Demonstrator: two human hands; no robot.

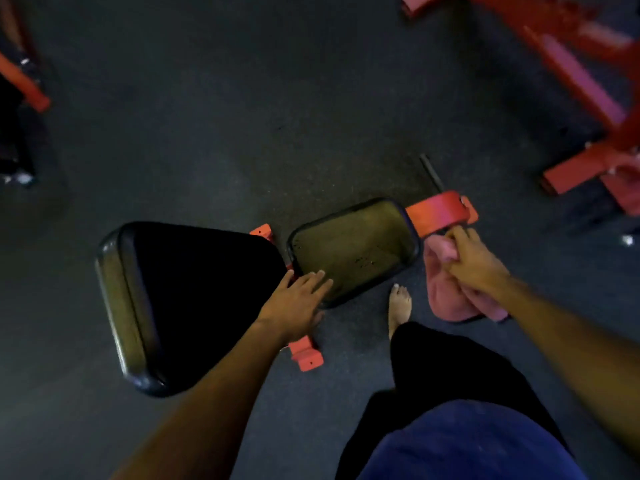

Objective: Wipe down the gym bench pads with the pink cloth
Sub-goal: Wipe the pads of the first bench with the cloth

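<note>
I have the left hand (298, 299) flat, fingers straight, resting at the 7 o'clock corner of the small seat pad (353, 247). The right hand (474, 261) grips the pink cloth (446, 299), which hangs at 3 o'clock of that pad, off its surface. The seat pad shows dark specks; the large back pad (194, 306) lies at 9 o'clock. I judge both pads remain to wipe.

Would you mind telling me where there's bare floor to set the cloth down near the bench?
Bare floor lies open beyond both pads, between the smaller pad and the red frames at the top right. It is crowded at the near side, where the left hand, bare foot and pink cloth in the right hand sit close.
</note>
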